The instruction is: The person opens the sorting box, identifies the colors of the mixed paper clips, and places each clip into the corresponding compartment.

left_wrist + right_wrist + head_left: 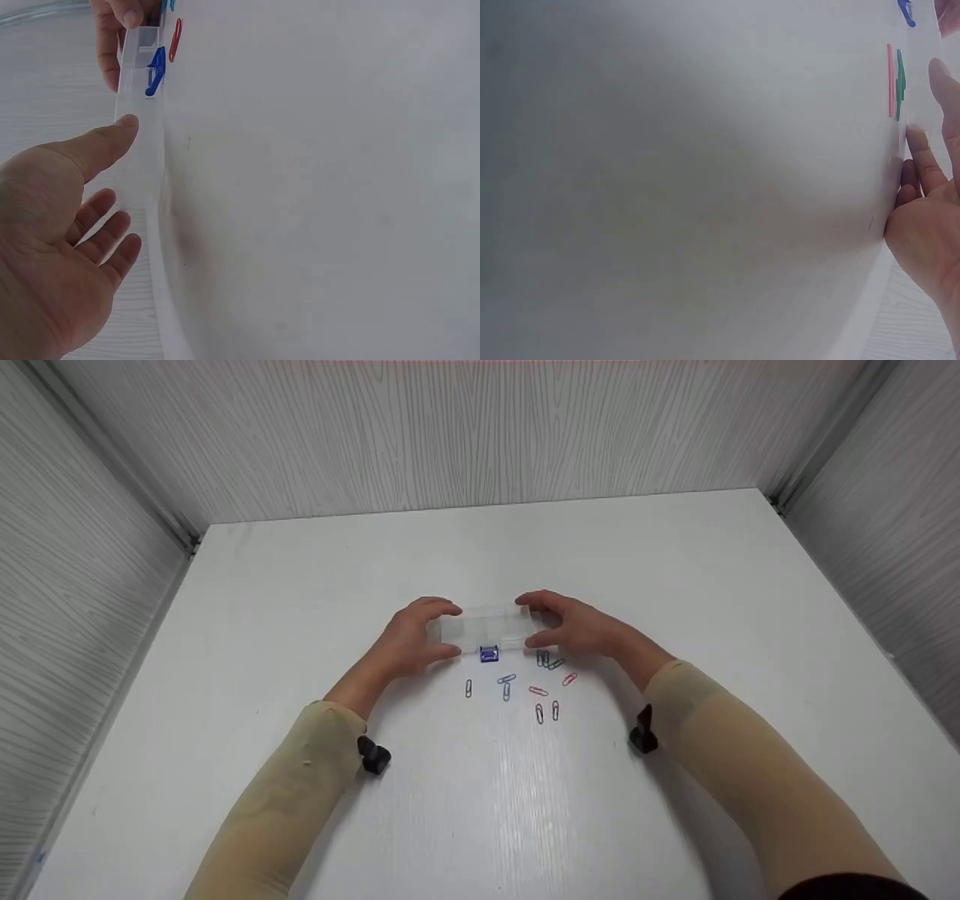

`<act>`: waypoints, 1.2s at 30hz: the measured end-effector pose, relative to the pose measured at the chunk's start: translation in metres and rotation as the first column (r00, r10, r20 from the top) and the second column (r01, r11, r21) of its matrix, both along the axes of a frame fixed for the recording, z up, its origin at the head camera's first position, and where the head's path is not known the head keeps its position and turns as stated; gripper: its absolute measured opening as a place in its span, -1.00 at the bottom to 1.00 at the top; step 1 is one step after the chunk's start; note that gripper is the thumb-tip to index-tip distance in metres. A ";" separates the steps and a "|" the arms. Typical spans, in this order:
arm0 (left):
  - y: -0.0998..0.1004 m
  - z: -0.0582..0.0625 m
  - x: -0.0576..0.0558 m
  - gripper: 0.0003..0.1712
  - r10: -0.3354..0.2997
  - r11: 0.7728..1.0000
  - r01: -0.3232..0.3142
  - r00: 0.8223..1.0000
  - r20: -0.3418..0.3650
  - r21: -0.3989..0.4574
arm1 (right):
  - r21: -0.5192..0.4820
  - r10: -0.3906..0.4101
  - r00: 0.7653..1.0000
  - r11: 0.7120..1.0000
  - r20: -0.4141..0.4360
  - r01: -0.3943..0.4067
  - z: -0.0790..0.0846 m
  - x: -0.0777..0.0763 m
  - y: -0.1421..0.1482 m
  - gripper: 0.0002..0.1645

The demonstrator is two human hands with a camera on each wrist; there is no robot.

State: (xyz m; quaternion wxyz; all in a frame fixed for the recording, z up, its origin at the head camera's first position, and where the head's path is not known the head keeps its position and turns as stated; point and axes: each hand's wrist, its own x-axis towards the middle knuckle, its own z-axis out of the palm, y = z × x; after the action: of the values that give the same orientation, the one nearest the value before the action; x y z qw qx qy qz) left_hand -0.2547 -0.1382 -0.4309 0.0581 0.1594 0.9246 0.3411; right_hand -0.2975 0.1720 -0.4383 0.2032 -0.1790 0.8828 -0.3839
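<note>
A clear plastic box (486, 627) with a blue latch (489, 653) on its front side lies on the table between both hands. My left hand (412, 637) holds the box's left end, thumb at the front edge and index finger at the back. In the left wrist view, the other fingers (97, 238) of that hand are loosely bent past the box's end. At the right end, my right hand (581, 626) grips the box with thumb in front and index finger behind. Part of the box's right end is hidden by that hand.
Several paper clips lie in front of the box: a black one (469, 688), blue ones (506, 690), red ones (538, 691), dark green ones (556, 664) and dark ones (539, 713). White wood-grain panels (450, 435) stand around the white table (465, 810).
</note>
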 end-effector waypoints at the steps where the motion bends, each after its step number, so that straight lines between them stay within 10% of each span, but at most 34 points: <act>1: 0.000 0.000 0.000 -0.32 0.006 1.000 -0.006 1.000 0.005 -0.002 | -0.003 0.001 1.000 1.000 0.000 -0.001 0.000 0.000 0.000 -0.13; 25: -0.006 0.004 0.000 -0.34 0.020 0.999 -0.022 0.999 0.042 0.046 | 0.011 -0.044 0.999 0.999 0.033 0.044 -0.001 0.002 0.000 0.13; 36: -0.012 0.008 -0.005 -0.49 0.066 0.979 -0.041 0.991 -0.119 0.200 | 0.020 -0.062 0.997 0.998 0.040 0.061 0.001 0.004 -0.003 0.10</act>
State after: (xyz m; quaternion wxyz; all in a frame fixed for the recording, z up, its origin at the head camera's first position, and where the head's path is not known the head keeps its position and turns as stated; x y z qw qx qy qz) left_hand -0.2597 -0.1499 -0.4226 -0.0253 0.1604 0.8921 0.4217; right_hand -0.2931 0.1695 -0.4370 0.2111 -0.1419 0.8872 -0.3850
